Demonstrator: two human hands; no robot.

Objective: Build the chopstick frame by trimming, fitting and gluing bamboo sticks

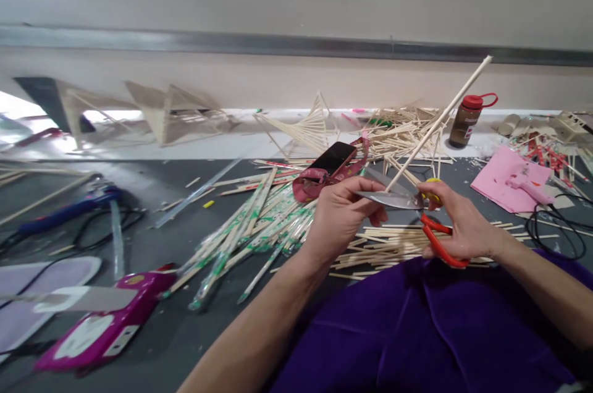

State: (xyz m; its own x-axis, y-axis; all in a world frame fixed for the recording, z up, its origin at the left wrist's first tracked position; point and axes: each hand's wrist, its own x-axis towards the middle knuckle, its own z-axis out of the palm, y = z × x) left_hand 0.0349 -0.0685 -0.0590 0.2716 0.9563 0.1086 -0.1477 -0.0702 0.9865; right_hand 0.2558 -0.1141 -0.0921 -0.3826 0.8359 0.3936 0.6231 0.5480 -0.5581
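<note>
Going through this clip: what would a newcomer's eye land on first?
Probably the long pale stick slanting up to the right from the left hand, with red-handled scissors at its lower end, held in the right hand. Next, the magenta device at lower left and the red-capped bottle at upper right stand out.

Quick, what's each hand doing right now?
Left hand: closed, holding the wooden stick near its lower end.
Right hand: closed around the handles of the scissors, blades parted at the stick.
</note>
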